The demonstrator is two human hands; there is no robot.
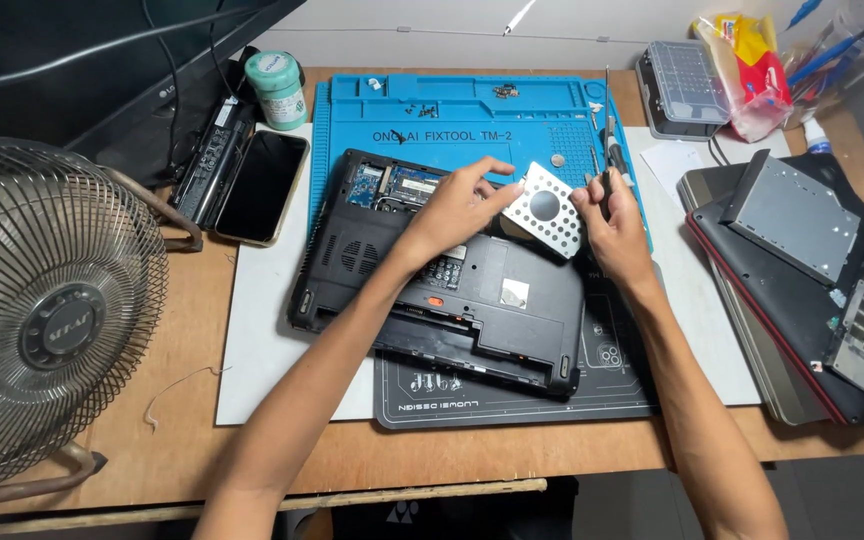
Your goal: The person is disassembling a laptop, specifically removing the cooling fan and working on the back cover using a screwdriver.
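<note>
Tabletop (192, 420): wooden, carrying a white board with a dark mat under the laptop.
Laptop (452, 280): black, upside down, its bottom cover partly off, circuit boards showing at its far edge.
Left hand (462, 205): over the far part of the laptop, fingers pinched on the near-left corner of the drive.
Drive (545, 210): silver, perforated, tilted up at the laptop's far-right corner.
Right hand (612, 225): just right of the drive, closed around a thin screwdriver (609, 150) that points away.
Handling: the drive is best kept steady, the tool tip square on its screw.
Blue mat (452, 105): beyond the laptop, loose screws in its trays.
Phone (260, 185): left of the laptop.
Fan (42, 320): far left of the laptop.
</note>
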